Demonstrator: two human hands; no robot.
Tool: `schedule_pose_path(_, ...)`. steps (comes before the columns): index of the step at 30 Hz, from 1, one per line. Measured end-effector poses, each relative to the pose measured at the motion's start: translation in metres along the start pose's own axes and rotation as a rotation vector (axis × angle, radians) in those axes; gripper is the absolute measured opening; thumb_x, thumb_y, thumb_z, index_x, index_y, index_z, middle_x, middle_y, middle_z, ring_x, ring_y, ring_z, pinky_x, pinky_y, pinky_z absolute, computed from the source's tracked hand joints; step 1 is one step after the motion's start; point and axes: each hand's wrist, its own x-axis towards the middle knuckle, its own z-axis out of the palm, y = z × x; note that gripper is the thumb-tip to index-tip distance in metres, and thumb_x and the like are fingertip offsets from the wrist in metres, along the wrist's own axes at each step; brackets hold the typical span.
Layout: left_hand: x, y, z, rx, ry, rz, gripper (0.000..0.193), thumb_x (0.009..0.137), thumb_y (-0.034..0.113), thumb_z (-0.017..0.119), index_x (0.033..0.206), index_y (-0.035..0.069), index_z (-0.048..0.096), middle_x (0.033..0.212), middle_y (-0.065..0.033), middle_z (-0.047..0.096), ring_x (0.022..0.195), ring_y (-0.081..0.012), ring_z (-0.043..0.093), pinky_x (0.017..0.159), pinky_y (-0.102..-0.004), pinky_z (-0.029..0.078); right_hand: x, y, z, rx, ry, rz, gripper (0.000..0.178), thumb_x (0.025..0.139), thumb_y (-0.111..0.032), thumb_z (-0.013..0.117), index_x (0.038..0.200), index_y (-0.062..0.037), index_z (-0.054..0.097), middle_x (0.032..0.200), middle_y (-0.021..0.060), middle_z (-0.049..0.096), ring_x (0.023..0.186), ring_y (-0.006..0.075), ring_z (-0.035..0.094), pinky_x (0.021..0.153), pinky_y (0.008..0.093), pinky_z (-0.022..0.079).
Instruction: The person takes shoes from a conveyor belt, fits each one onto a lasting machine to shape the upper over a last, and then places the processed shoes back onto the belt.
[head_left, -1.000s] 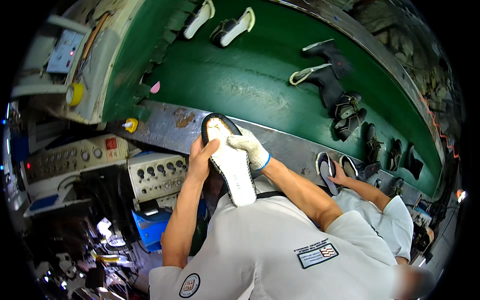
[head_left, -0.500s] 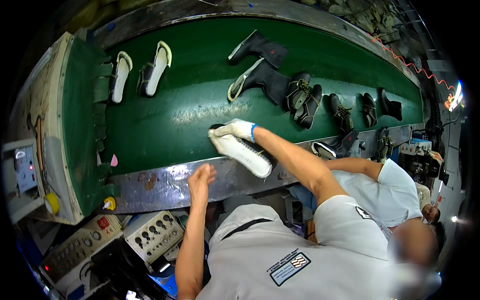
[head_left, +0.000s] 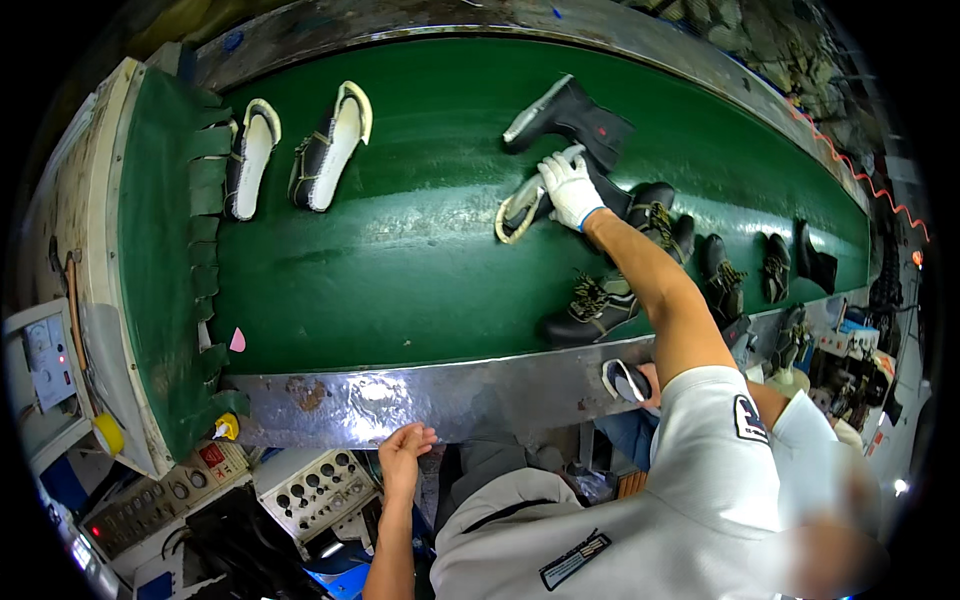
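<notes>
My right hand [head_left: 568, 190], in a white knit glove, is closed on a black boot [head_left: 612, 197] lying on its side on the green conveyor belt [head_left: 400, 290]. The boot's pale underside faces me, partly hidden by the glove. Just beyond lies another black boot [head_left: 575, 112]. Nearer to me, a black lace-up shoe [head_left: 590, 312] rests by the belt's near edge. My bare left hand [head_left: 405, 450] hangs at the metal ledge [head_left: 470, 400], fingers curled together with nothing visible in them.
Two dark shoes, a left one [head_left: 252, 160] and a right one [head_left: 335, 150], show white undersides at the belt's left. Several dark shoes lie farther right. Beside me, a co-worker's hand [head_left: 650, 385] holds a shoe [head_left: 625, 380]. A knobbed control box [head_left: 318, 490] stands below the ledge.
My right hand has let go of the white-bottomed shoe and moved up and right onto a boot. A lace-up shoe now stands near the belt's edge. My left hand has dropped lower.
</notes>
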Motion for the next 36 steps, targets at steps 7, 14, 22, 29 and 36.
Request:
schedule_pose_path(7,-0.005,0.000,0.021,-0.061,-0.088,0.031,0.027,0.102,0.017,0.063,0.117,-0.005,0.068,0.104,-0.0149,0.075,0.091,-0.0192,0.073,0.079,-0.0287,0.056,0.026,0.014,-0.021,0.206,-0.164,-0.090,0.066,0.058,-0.022,0.089,0.116,-0.0017,0.064,0.115,0.0203,0.067,0.115,0.0382,0.060,0.106,0.0436,0.043)
schedule_pose_path(14,-0.041,0.067,0.004,0.257,0.221,0.592,0.037,0.093,0.008,0.072,0.129,0.001,0.065,0.112,-0.0175,0.074,0.106,-0.0271,0.072,0.092,-0.0357,0.055,0.021,-0.133,-0.157,0.726,-0.122,-0.397,0.082,0.058,-0.032,0.090,0.129,-0.0012,0.062,0.119,0.0205,0.068,0.111,0.0369,0.066,0.101,0.0421,0.052)
schedule_pose_path(22,-0.156,0.122,-0.110,0.388,0.651,1.238,0.050,0.081,0.008,0.083,0.126,0.000,0.063,0.123,-0.0173,0.067,0.114,-0.0320,0.065,0.098,-0.0385,0.051,-0.025,-0.359,-0.326,1.196,-0.512,-0.757,0.086,0.058,-0.030,0.098,0.130,0.0013,0.063,0.117,0.0104,0.072,0.104,0.0152,0.066,0.094,0.0326,0.054)
schedule_pose_path(29,-0.232,0.011,-0.228,-0.462,0.976,0.832,0.035,0.087,0.028,0.084,0.085,-0.002,0.066,0.068,0.0011,0.060,0.066,-0.0052,0.049,0.061,-0.0235,0.042,-0.108,-0.544,-0.360,1.564,-1.094,-0.588,0.047,0.090,-0.034,0.078,0.120,0.0016,0.069,0.101,0.0051,0.073,0.089,0.0139,0.067,0.080,0.0318,0.054)
schedule_pose_path(36,-0.307,-0.142,-0.308,-0.795,1.140,0.458,0.036,0.089,0.031,0.081,0.082,-0.002,0.069,0.067,-0.0017,0.063,0.058,-0.0097,0.056,0.054,-0.0267,0.046,-0.232,-0.693,-0.337,1.615,-1.398,-0.520,0.047,0.095,-0.032,0.072,0.125,0.0026,0.066,0.106,0.0050,0.071,0.094,0.0128,0.065,0.084,0.0297,0.053)
